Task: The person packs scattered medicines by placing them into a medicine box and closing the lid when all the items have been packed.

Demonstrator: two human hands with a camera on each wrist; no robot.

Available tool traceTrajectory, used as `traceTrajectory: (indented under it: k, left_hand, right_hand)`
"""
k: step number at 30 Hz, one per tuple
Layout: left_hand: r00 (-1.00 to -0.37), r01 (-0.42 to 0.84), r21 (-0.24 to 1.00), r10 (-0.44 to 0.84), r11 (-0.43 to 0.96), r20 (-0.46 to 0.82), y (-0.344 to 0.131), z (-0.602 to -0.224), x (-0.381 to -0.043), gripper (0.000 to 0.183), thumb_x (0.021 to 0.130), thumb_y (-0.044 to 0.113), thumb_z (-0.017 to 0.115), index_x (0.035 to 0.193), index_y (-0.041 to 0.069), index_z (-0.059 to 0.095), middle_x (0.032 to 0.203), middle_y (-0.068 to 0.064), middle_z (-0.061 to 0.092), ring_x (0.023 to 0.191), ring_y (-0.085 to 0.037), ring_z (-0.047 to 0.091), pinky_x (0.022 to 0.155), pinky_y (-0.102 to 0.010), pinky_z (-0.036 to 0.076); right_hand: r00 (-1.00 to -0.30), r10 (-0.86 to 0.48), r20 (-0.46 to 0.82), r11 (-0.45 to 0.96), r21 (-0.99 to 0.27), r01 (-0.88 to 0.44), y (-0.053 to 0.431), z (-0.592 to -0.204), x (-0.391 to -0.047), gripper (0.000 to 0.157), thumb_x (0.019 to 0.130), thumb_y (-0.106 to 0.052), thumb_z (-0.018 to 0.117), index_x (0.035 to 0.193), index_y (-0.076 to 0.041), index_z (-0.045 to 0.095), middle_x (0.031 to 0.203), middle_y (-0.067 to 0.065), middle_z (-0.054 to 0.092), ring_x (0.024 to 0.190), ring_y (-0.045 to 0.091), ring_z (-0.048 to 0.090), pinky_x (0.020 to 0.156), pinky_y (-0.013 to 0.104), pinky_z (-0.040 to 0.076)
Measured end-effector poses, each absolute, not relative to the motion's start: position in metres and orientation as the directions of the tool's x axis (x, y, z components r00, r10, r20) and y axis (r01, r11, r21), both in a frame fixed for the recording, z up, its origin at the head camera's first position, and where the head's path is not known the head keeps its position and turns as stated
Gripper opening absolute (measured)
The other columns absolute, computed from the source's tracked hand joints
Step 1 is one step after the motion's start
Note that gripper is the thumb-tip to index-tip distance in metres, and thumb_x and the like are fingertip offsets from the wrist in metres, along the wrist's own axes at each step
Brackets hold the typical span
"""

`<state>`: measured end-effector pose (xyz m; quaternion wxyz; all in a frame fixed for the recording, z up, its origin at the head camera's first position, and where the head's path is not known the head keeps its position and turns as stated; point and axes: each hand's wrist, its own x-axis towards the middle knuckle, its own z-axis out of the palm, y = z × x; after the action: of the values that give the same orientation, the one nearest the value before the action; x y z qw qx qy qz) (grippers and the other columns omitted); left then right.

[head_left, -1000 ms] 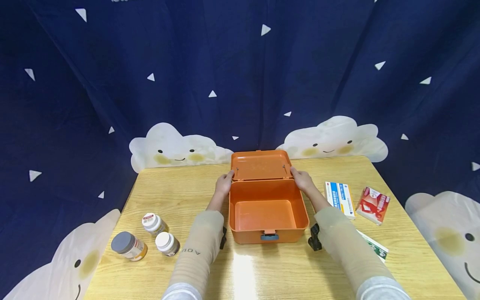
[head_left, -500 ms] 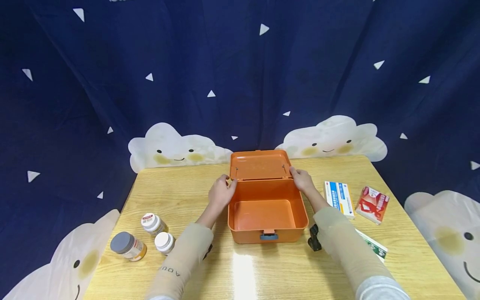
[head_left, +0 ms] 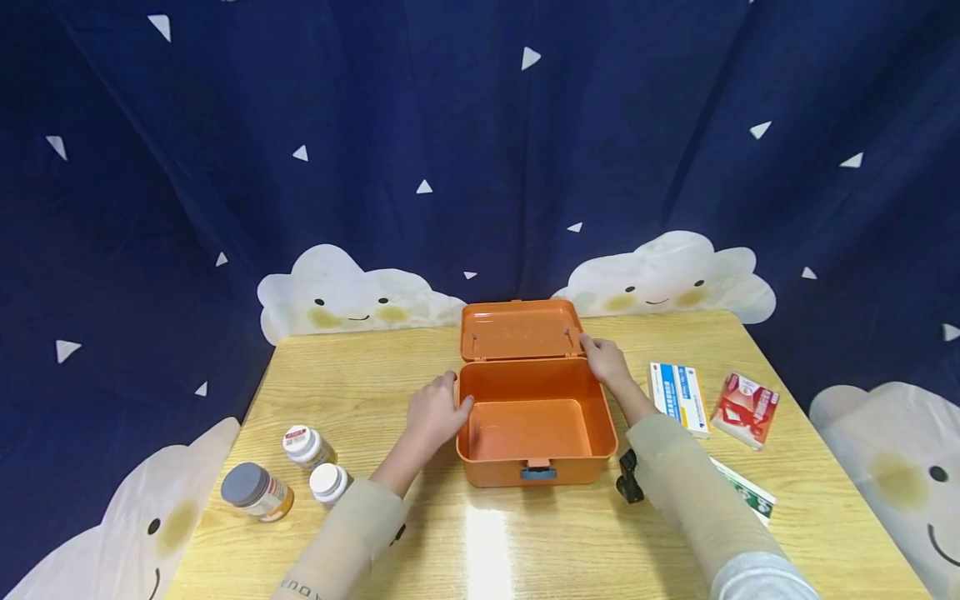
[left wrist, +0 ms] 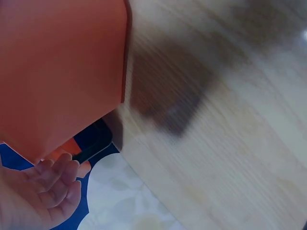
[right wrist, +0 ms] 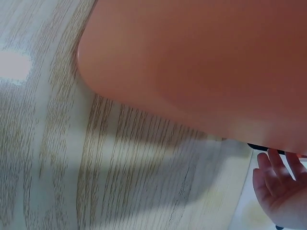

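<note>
An orange plastic storage box (head_left: pixel 528 473) stands on the table, its lid (head_left: pixel 521 330) folded back behind it. A grey-blue latch (head_left: pixel 538 473) sits on its front, and nothing lies inside. My left hand (head_left: pixel 437 412) grips the box's left wall, thumb over the rim. In the left wrist view its curled fingers (left wrist: pixel 61 173) reach the box's edge, close to a dark handle (left wrist: pixel 98 141). My right hand (head_left: pixel 606 364) holds the lid's right edge near the hinge, thumb on top. In the right wrist view its fingers (right wrist: pixel 277 168) are bent beside the box wall.
A grey-lidded jar (head_left: pixel 258 492) and two white-capped bottles (head_left: pixel 309 447) (head_left: pixel 328 483) stand at the left. Right of the box lie a blue-white carton (head_left: pixel 678 398), a red carton (head_left: pixel 746 410) and a green-white carton (head_left: pixel 750 492), partly behind my right sleeve. A dark blue curtain hangs behind.
My left hand has let go of the lid's left edge and moved down and toward me onto the box's left wall. My right hand has stayed at the lid; the box has not moved.
</note>
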<state>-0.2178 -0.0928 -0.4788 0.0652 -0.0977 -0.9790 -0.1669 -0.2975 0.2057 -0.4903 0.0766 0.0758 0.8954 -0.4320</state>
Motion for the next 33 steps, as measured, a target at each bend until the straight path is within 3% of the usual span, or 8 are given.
traceTrajectory:
  k: [15, 24, 33]
  left_hand:
    - [-0.974, 0.226, 0.204, 0.220, 0.953, 0.050, -0.093, -0.474, -0.188, 0.058, 0.080, 0.032, 0.054, 0.128, 0.003, 0.041, 0.113, -0.014, 0.058, 0.095, -0.033, 0.057, 0.076, -0.046, 0.044]
    - [-0.978, 0.206, 0.204, 0.207, 0.957, 0.017, -0.091, -0.476, -0.188, 0.055, 0.082, 0.031, 0.048, 0.129, 0.005, 0.038, 0.114, -0.014, 0.055, 0.098, -0.033, 0.054, 0.078, -0.047, 0.042]
    - [-0.981, 0.165, 0.221, 0.183, 0.961, -0.062, -0.089, -0.476, -0.189, 0.056, 0.086, 0.033, 0.046, 0.134, 0.006, 0.032, 0.120, -0.015, 0.051, 0.104, -0.035, 0.051, 0.081, -0.050, 0.039]
  right_hand:
    - [-0.982, 0.086, -0.169, 0.631, -0.753, 0.185, 0.205, -0.491, -0.294, 0.064, 0.097, -0.044, 0.025, 0.129, 0.008, 0.044, 0.131, 0.027, 0.044, 0.120, 0.042, 0.041, 0.098, 0.049, 0.033]
    - [-0.988, 0.097, -0.117, 0.661, -0.735, 0.152, 0.204, -0.488, -0.292, 0.052, 0.098, -0.036, 0.030, 0.126, 0.005, 0.047, 0.123, 0.027, 0.050, 0.112, 0.041, 0.047, 0.091, 0.050, 0.038]
    - [-0.998, 0.051, -0.046, 0.724, -0.687, 0.068, 0.217, -0.473, -0.290, 0.056, 0.097, -0.042, 0.028, 0.132, 0.001, 0.037, 0.122, 0.028, 0.049, 0.107, 0.042, 0.050, 0.086, 0.052, 0.041]
